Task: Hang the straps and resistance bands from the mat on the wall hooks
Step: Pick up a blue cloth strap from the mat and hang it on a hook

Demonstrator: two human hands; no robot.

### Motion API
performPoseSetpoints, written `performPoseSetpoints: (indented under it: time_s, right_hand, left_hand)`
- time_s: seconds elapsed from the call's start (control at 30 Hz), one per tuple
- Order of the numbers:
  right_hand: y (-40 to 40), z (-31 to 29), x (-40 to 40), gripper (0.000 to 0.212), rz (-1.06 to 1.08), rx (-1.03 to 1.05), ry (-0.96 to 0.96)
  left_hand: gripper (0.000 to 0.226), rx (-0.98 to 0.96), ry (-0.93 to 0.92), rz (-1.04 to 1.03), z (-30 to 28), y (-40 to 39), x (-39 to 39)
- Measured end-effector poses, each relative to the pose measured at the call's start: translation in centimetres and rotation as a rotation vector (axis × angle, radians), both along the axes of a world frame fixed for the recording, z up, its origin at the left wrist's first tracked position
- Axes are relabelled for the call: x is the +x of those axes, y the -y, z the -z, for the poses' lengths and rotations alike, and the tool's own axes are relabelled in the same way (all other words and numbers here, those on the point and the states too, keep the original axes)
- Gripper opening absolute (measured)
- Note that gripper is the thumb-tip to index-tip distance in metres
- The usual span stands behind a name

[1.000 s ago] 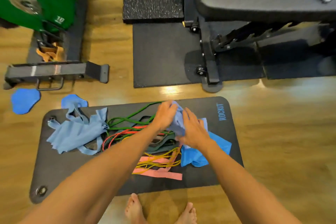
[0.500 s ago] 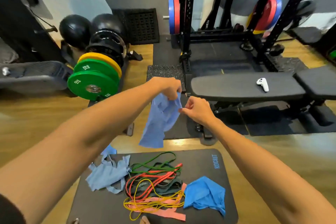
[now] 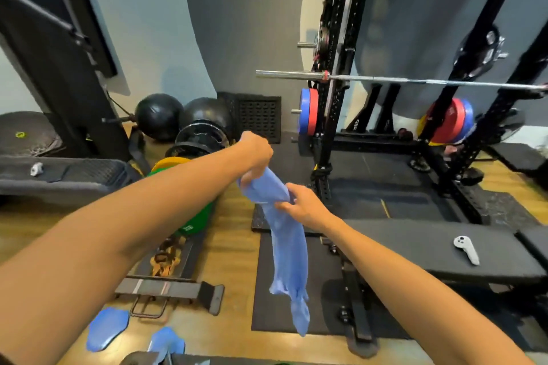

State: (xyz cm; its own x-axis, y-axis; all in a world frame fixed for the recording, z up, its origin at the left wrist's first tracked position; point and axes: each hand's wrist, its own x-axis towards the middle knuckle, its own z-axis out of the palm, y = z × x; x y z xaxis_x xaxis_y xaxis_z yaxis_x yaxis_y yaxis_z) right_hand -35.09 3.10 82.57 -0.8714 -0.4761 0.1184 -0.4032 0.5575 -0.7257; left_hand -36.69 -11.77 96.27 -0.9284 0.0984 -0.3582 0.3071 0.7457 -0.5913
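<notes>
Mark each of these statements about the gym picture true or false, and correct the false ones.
1. Both hands hold the light blue band. True: the left hand grips its top and the right hand pinches it lower down.
2. The band's lower end lies on the floor. False: it hangs free in the air.
3. A white controller lies on the black bench. True.
4. The barbell lies on the floor. False: it rests across the black rack.
5. The green plate sits on the bench. False: it stands at floor level, partly hidden behind the left arm.
</notes>
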Motion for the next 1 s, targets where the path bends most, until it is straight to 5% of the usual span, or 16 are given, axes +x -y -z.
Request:
performPoseSetpoints:
  time_s: [0.13,0.27,0.37,0.47,0.63,0.7,0.87,1.0]
  right_hand:
    - [2.6,-3.5,-7.9,0.032,0.031,0.095,-0.028]
    - [3.6,-4.5,-13.7,0.036,0.064,0.069,0.042]
    - [5.5,-4.8,-18.0,0.054,0.003,0.042,0.111]
    - [9.8,-6.6,-23.4,0.083,-0.089,-0.159,0.175]
    - [15.9,-6.6,-35.2,0.060,-0.278,-0.404,0.375]
    - [18.0,-6.3,-40.4,0.075,-0.315,-0.489,0.521]
    - [22.0,-7.4,-52.5,0.077,-0.494,-0.492,0.788]
    - [26.6,-8.6,-60.7,0.094,-0.568,-0.314,0.667]
  left_hand:
    - [0.038,0.154,0.081,-0.064,-1.2,7.3,-7.6]
    - [0.013,0.873,0.265,-0.147,-4.1,11.2,-13.9]
    - [0.018,1.345,0.251,-0.133,-5.4,12.2,-18.1]
    - [0.017,1.593,0.225,-0.090,-5.8,12.5,-22.5]
    - [0.018,1.506,0.135,-0.070,-6.2,14.1,-33.1]
    - [0.031,1.418,0.054,-0.069,-6.8,15.4,-38.2]
    - [0.066,0.569,-0.371,0.220,-10.0,20.3,-50.0]
    - [0.062,0.378,-0.421,0.293,-11.5,25.5,-58.0]
